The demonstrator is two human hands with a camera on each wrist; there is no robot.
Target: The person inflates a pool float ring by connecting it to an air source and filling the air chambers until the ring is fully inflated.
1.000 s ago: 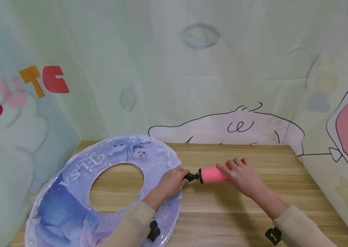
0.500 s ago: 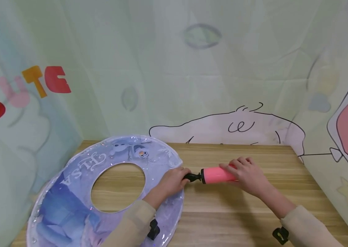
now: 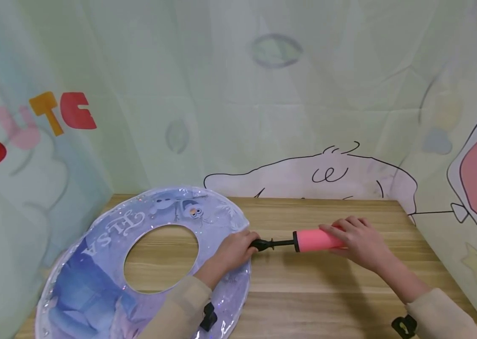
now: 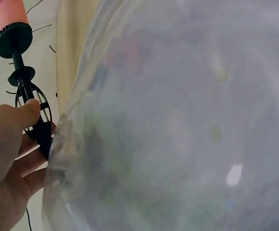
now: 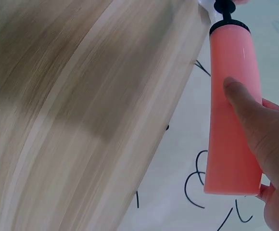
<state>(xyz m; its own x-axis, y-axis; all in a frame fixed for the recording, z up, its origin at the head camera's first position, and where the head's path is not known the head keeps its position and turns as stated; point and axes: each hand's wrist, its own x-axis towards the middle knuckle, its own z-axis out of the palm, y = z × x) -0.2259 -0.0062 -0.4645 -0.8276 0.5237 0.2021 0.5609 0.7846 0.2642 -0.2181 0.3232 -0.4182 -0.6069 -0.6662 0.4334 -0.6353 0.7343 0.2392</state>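
A hand pump with a pink barrel [image 3: 320,240] lies level above the table, its black shaft [image 3: 283,243] showing between the barrel and a black end piece [image 3: 265,244]. My right hand [image 3: 360,244] grips the barrel, thumb along its side in the right wrist view. With the left hand [image 3: 233,249] I pinch the black end piece [image 4: 33,106]; its tapered tip meets the edge of the swim ring [image 3: 221,212] in the left wrist view. Whether the tip sits in a valve is hidden. The inflated ring is clear and blue-purple, printed with "ELSA" and a snowman.
The ring covers the left part of the wooden table [image 3: 348,292]. Behind and at both sides hang printed cloth walls [image 3: 281,108]. A dark wrist device [image 3: 404,326] sits below the right sleeve, another [image 3: 209,316] below the left.
My right hand has moved right with the pink barrel, away from the left hand, and more of the black shaft shows. The left hand and the ring have stayed nearly still.
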